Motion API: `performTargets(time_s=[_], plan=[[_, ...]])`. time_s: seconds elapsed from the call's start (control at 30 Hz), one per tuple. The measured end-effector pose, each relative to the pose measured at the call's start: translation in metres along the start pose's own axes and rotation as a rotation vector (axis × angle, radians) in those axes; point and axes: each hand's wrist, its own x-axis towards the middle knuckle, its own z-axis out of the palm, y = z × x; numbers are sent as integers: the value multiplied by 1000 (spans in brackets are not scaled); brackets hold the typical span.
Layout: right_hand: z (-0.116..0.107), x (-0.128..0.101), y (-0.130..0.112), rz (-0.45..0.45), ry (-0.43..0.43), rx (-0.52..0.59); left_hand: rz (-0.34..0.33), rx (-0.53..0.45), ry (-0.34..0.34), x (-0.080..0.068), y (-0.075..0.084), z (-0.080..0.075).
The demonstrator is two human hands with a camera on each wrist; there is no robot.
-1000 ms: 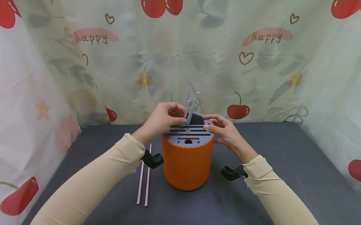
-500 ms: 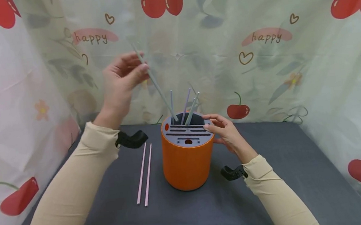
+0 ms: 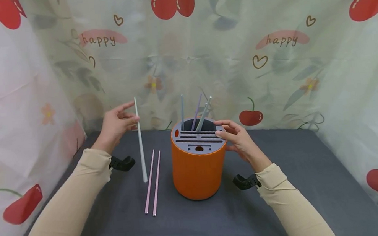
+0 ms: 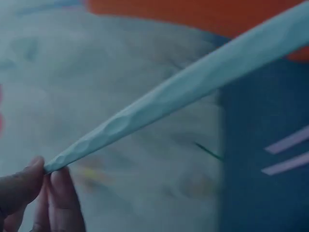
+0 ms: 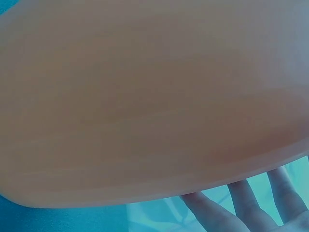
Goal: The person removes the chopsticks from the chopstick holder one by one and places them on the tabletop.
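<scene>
Pinched near its thin upper end, a pale green chopstick (image 3: 142, 150) hangs almost upright from my left hand (image 3: 117, 123), left of the orange utensil holder (image 3: 198, 174). The left wrist view shows thumb and fingertips on the narrow tip of this dimpled chopstick (image 4: 169, 99). My right hand (image 3: 241, 141) grips the holder's right rim, thumb on the grey slotted top and fingers round the far side. In the right wrist view the holder's wall (image 5: 145, 106) fills most of the picture. Several thin chopsticks (image 3: 203, 114), bluish, purple and pale green, lean in its rear opening.
Two pink chopsticks (image 3: 157, 183) lie side by side on the dark tablecloth (image 3: 193, 229), between the hanging chopstick and the holder. A printed curtain (image 3: 187, 37) closes off the back and both sides.
My left hand has drawn the pale green chopstick up out of the holder, then moved it left and lowered it. My right hand has stayed on the rim.
</scene>
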Motion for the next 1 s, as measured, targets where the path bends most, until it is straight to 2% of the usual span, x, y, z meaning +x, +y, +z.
performTargets(time_s=[0.1, 0.23, 0.4, 0.6, 0.8, 1.0], plan=[[0, 0, 0, 3, 2, 3, -138, 149, -61, 4, -44, -2], [-1, -1, 0, 7, 8, 1, -274, 251, -115, 4, -92, 1], [-1, -1, 0, 1, 2, 7, -355, 276, -124, -3, -129, 9], [0, 0, 0, -3, -7, 11, -400, 275, -112, -3, -146, 14], [0, 0, 0, 4, -6, 10, -431, 323, -86, 2, -154, 17], [-1, 0, 1, 5, 1, 18, -438, 327, -80, 6, -158, 19]])
